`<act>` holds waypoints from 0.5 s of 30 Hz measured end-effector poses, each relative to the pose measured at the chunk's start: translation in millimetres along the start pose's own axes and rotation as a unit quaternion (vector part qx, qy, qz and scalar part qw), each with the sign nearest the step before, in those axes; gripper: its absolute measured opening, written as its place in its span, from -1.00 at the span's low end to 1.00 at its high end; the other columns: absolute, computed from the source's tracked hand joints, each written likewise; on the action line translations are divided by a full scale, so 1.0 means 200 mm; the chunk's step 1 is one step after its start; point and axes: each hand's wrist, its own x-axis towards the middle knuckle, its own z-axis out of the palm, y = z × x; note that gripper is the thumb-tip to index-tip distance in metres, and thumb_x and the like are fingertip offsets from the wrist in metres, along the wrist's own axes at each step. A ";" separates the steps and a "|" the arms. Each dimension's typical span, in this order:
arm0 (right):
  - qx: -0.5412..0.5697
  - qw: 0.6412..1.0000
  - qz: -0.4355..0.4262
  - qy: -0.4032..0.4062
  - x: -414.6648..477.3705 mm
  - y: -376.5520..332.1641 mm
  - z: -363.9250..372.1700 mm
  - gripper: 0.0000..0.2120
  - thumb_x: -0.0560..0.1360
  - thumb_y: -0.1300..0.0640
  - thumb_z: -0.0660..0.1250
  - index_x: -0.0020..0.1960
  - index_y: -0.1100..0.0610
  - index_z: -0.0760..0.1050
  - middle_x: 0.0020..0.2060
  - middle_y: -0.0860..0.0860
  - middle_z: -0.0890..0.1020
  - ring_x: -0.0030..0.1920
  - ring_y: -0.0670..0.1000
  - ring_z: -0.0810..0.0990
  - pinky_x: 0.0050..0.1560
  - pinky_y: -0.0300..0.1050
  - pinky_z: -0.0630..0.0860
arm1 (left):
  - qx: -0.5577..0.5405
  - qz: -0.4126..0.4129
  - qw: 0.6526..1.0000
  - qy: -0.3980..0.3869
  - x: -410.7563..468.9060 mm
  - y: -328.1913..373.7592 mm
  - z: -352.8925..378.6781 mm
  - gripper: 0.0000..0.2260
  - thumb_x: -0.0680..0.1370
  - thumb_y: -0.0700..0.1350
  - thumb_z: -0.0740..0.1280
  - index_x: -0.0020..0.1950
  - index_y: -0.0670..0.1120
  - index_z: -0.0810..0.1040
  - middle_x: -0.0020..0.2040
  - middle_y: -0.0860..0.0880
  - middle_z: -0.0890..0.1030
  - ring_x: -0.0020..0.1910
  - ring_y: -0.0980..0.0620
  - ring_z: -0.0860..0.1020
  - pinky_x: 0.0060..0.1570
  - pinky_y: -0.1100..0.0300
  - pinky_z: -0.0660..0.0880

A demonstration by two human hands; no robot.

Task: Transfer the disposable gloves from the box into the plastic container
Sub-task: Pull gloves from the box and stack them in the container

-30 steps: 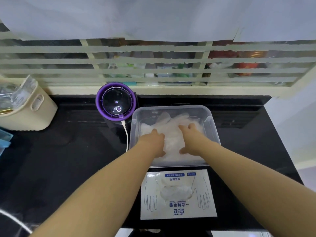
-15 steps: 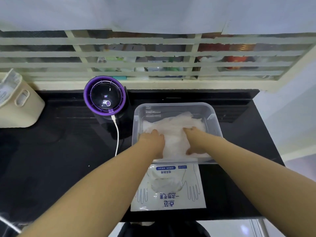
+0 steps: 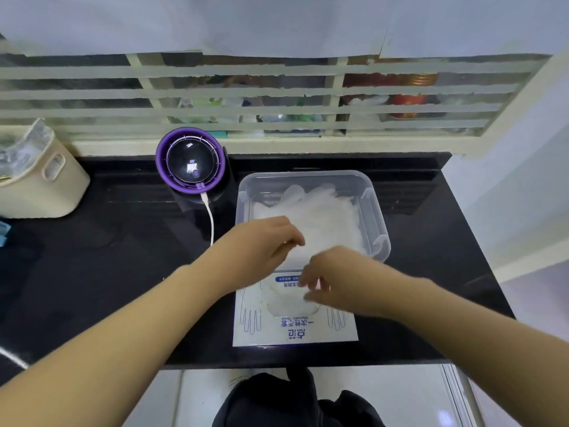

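A clear plastic container (image 3: 374, 208) stands on the black counter with a pile of translucent disposable gloves (image 3: 326, 217) in it. In front of it lies the flat white glove box (image 3: 295, 332), and more gloves (image 3: 286, 300) show through its opening. My left hand (image 3: 268, 241) hovers over the container's near left corner with loosely curled fingers and nothing visible in them. My right hand (image 3: 335, 278) is over the box's opening. Its fingers are blurred and point down at the gloves there, and no grip is visible.
A round purple and black device (image 3: 191, 163) with a white cable (image 3: 211, 220) stands left of the container. A cream bin (image 3: 46, 183) sits at the far left. A barred window ledge runs behind. The counter's front edge (image 3: 292, 362) is just below the box.
Both hands have lifted off the glove pile in the container and drawn back toward me. The right hand now sits over the box's opening, and the left is at the container's near edge.
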 end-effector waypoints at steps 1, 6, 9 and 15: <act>-0.011 1.000 0.006 -0.017 0.00 0.00 0.07 -0.63 0.53 -0.06 0.31 0.30 -0.01 0.47 0.14 -0.09 0.56 0.00 -0.12 0.47 0.14 -0.20 0.43 | -0.013 0.016 1.000 0.016 -0.05 0.00 0.02 -0.84 0.59 -0.15 0.28 0.13 0.00 0.59 -0.01 0.18 0.53 -0.22 0.21 0.45 -0.16 0.29 0.44; -0.008 0.997 0.067 0.043 0.03 0.04 0.31 -0.66 0.55 -0.05 0.25 0.29 0.00 0.48 0.18 -0.06 0.51 0.15 0.00 0.51 0.13 -0.10 0.46 | -0.009 -0.027 0.998 -0.058 -0.21 0.01 0.16 -0.76 0.59 0.05 0.27 0.25 0.07 0.51 0.10 0.21 0.49 -0.02 0.21 0.53 -0.02 0.24 0.49; 0.086 0.983 0.099 0.126 0.03 0.05 0.34 -0.83 0.55 0.02 0.28 0.02 0.05 0.60 -0.05 -0.07 0.62 -0.03 -0.04 0.56 0.01 -0.11 0.48 | 0.034 -0.074 0.990 -0.119 -0.25 0.00 0.26 -0.55 0.58 0.14 0.25 0.45 0.11 0.30 0.32 0.17 0.39 0.22 0.13 0.45 0.15 0.16 0.45; 0.247 0.947 0.087 0.184 -0.03 0.01 0.34 -0.93 0.54 0.11 0.30 -0.10 0.02 0.55 -0.20 -0.15 0.60 -0.16 -0.15 0.57 -0.12 -0.38 0.48 | 0.011 -0.117 0.989 -0.093 -0.24 0.04 0.36 -0.51 0.56 0.09 0.30 0.47 0.13 0.26 0.35 0.14 0.42 0.27 0.08 0.44 0.19 0.06 0.46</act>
